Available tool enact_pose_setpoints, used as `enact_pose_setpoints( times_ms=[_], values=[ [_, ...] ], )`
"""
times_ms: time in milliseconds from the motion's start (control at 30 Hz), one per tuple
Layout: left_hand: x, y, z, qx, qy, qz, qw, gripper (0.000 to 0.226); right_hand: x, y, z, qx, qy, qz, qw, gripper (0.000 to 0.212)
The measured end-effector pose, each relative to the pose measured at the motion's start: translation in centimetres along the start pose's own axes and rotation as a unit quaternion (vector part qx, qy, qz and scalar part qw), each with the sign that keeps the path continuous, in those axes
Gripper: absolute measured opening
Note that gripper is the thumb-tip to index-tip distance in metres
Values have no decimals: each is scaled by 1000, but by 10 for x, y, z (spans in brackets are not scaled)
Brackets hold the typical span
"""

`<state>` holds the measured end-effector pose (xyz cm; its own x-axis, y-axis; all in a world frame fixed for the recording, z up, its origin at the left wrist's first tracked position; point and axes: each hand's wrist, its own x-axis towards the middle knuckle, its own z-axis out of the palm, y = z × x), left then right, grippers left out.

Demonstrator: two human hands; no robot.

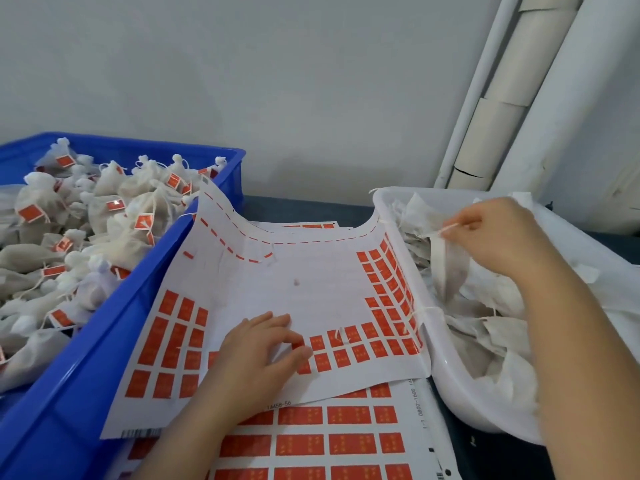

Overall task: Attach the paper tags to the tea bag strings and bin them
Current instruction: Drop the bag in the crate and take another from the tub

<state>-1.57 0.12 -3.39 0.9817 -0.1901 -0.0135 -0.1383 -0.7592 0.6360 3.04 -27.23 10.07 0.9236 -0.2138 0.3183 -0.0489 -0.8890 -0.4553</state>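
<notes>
- The right hand [498, 233] pinches a tea bag string [449, 230] over the white tub [426, 317], which is heaped with untagged bags [498, 327].
- The left hand [256, 355], fingers curled, pinches one orange tag [298, 344] on the top sheet [277, 278].
- The sheet's bare middle lies between two containers, and its edges curl up against both.
- The blue bin [104, 341] on the left is piled with tagged bags [104, 209].
- A second sheet [346, 445] lies beneath.

The blue plastic crate [145, 306] runs off the left and bottom edges. The lower white sheet of orange paper tags [351, 443] lies partly under the curled upper sheet [277, 271] and is cut by the bottom edge; its print is too small to read. Whether the left hand [256, 355] pinches a tag is unclear. The slightly blurred right hand [502, 233] hides the end of the thin white string [450, 229] it pinches.
</notes>
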Motion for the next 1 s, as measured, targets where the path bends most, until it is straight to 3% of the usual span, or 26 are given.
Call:
enact_pose_setpoints(
  times_ms=[133, 233, 333, 400, 467, 533, 700, 900, 1000],
  values=[
    [1, 1, -1, -7, 12, -12, 1000, 28, -11, -24, -13, 202, 208, -84, 953, 6],
    [2, 2, 0, -18, 16, -19, 1000, 35, -29, -58, -23, 263, 240, -167, 919, 10],
    [-1, 7, -3, -104, 91, -24, 990, 53, -56, -83, -8, 268, 184, -218, 920, 14],
    [-1, 9, -8, -240, 176, -5, 955, 50, -73, -91, 22, 275, 96, -213, 932, 12],
    [2, 8, -14, -395, 176, 20, 902, 56, -89, -92, 61, 290, 6, -175, 941, 9],
    [2, 6, -17, -474, 144, 28, 868, 56, -102, -91, 96, 328, -48, -119, 936, 16],
    [-2, 7, -11, -381, 185, 32, 905, 33, -116, -76, 137, 437, -67, -25, 897, 21],
    [-6, 10, -13, -350, 172, 87, 917, 32, -115, -69, 134, 441, -60, -25, 895, 20],
    [-5, 9, -13, -321, 170, 85, 928, 11, -116, -70, 129, 470, -57, -27, 880, 15]
  ],
)
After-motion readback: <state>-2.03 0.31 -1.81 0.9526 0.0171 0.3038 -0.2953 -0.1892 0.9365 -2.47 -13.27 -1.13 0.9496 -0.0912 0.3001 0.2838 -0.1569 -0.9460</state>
